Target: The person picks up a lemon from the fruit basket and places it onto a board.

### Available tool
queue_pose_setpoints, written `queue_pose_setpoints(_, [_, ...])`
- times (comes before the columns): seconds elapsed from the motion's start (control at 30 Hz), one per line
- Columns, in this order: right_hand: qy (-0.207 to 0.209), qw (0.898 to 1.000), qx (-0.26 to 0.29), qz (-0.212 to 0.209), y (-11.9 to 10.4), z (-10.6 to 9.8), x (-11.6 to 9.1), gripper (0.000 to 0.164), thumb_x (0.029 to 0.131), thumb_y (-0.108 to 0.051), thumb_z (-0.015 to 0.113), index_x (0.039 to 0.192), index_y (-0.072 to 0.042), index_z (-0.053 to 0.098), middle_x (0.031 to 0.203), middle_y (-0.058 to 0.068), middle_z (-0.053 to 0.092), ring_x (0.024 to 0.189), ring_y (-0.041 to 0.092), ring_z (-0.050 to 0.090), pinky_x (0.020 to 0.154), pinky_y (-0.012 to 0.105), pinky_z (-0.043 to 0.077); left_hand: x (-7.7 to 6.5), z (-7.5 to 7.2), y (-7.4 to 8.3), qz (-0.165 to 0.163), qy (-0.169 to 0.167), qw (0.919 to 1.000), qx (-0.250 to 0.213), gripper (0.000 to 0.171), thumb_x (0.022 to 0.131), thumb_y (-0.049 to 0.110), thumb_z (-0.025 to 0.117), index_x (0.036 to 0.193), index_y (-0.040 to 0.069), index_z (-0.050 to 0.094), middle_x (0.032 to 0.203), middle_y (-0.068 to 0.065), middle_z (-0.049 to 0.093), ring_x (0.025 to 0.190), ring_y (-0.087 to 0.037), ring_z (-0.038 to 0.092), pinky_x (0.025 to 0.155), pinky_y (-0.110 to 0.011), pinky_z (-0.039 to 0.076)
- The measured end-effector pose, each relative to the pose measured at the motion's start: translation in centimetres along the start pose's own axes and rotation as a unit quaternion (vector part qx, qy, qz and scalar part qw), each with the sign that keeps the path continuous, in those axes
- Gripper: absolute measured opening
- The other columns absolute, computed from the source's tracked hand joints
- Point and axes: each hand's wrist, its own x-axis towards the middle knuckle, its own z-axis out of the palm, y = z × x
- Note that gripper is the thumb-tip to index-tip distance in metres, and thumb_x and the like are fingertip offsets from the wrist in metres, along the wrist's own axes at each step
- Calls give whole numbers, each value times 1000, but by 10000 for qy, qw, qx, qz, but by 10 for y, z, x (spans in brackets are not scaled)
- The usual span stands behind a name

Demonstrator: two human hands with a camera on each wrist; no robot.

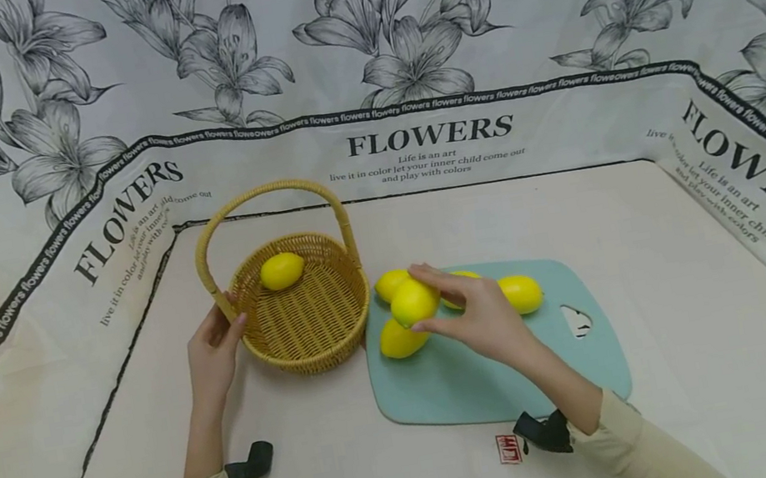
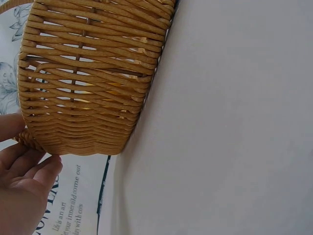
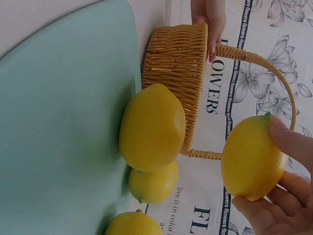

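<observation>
My left hand grips the rim of a round wicker basket at its left side, by the foot of the tall handle. Inside the basket lies one lemon. Between thumb and fingers, my right hand holds another lemon above the left part of a light blue cutting board. Several more lemons rest on the board, among them one lemon just below the held one and one lemon right of the hand. In the left wrist view, fingers touch the basket's rim.
The basket stands against the board's left edge. A cutout handle hole is at the board's right end. Behind the table, a white cloth with printed flowers and lettering hangs. A small red printed mark lies near the front.
</observation>
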Motion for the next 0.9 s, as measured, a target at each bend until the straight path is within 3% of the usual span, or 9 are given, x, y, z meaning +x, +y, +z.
queue_pose_setpoints(0.9, [162,9997,16,162,11,-10,-27,70,74,-17,83,137,-8,54,142,5,49,130,20,47,98,24,45,-2,-1,3,40,-107,9999,9,55,96,21,61,144,3,42,144,-12,46,131,-29,45,95,-13,44])
